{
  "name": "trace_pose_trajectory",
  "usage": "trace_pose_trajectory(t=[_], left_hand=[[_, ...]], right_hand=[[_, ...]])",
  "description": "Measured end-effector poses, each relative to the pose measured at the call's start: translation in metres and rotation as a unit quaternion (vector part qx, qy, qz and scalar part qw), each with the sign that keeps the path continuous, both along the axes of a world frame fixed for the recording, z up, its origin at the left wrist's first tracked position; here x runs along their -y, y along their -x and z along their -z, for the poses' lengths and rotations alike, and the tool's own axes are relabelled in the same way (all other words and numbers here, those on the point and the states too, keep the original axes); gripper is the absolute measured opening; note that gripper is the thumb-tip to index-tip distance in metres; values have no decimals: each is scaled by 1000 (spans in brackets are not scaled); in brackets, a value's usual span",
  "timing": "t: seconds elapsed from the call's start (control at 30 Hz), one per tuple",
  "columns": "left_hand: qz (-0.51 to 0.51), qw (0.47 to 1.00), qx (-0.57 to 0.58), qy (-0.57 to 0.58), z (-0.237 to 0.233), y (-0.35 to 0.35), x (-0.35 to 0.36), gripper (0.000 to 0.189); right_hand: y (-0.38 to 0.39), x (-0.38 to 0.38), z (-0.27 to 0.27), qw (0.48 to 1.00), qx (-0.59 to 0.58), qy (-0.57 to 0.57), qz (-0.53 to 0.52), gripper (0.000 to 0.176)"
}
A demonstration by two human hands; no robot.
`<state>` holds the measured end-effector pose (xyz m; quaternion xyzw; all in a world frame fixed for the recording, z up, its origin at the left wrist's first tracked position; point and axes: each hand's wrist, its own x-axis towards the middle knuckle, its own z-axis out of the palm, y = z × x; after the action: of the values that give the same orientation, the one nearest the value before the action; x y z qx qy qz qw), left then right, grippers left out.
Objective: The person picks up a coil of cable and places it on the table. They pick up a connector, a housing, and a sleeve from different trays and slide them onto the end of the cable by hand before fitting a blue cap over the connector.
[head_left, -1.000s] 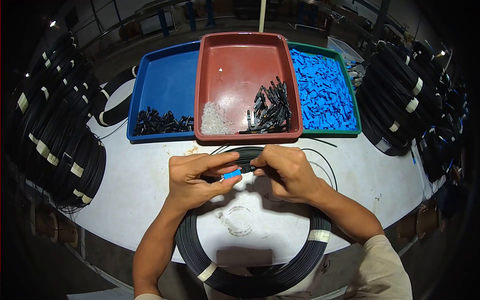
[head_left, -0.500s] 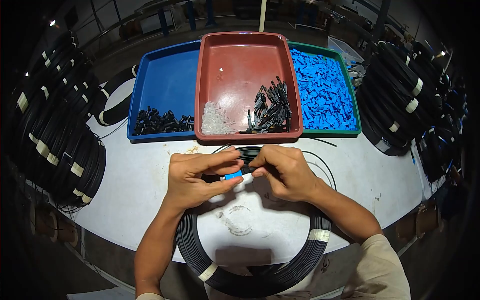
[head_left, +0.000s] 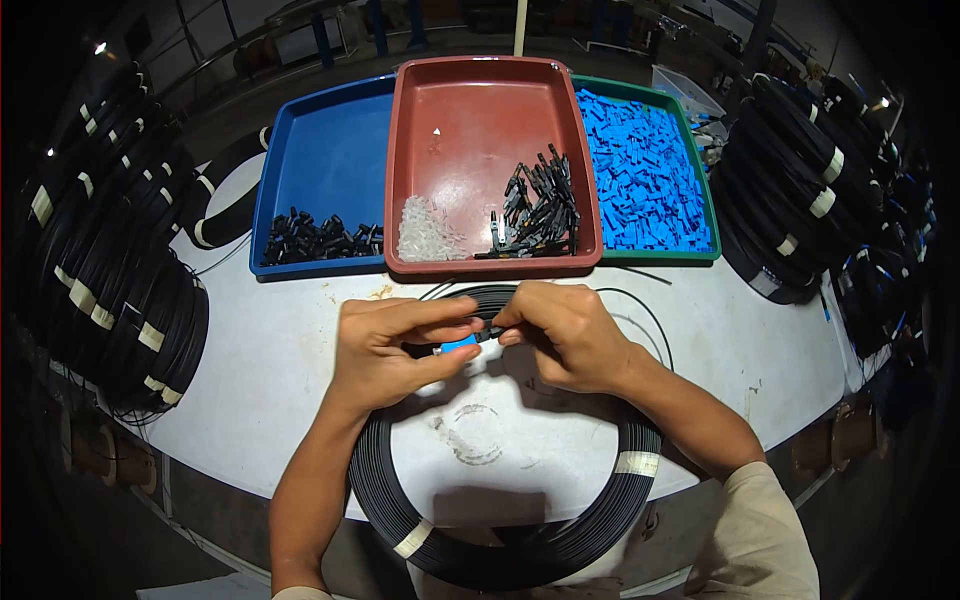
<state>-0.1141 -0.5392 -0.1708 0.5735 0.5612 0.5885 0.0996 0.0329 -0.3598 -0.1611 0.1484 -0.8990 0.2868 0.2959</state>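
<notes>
My left hand (head_left: 390, 345) is closed around a small blue connector (head_left: 459, 345), with the thumb below and the fingers above it. At the connector's right end sits a small black piece (head_left: 489, 331), partly hidden by fingers. My right hand (head_left: 565, 335) pinches this black piece between thumb and forefinger. Both hands are over the far side of a coil of black cable (head_left: 500, 555), which lies on the white table (head_left: 760, 370) and is bound with pale tape. Whether the cable end runs into the connector is hidden.
Behind the hands stand a blue tray (head_left: 325, 130) with black parts, a red tray (head_left: 480, 110) with clear sleeves and black connector bodies, and a green tray (head_left: 716, 235) full of blue pieces. Stacked cable coils flank the table at left (head_left: 110, 300) and right (head_left: 785, 190).
The view has shifted slightly. My left thumb and the blue connector have tilted a little, and my right hand has turned slightly, still pinching the black piece.
</notes>
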Motion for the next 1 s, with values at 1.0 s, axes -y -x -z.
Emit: trace_pose_trajectory(t=[1.0], left_hand=[[-59,988,-143,-23,6,2,-4,18]], right_hand=[[4,-5,11,996,-53,-70,1,22]])
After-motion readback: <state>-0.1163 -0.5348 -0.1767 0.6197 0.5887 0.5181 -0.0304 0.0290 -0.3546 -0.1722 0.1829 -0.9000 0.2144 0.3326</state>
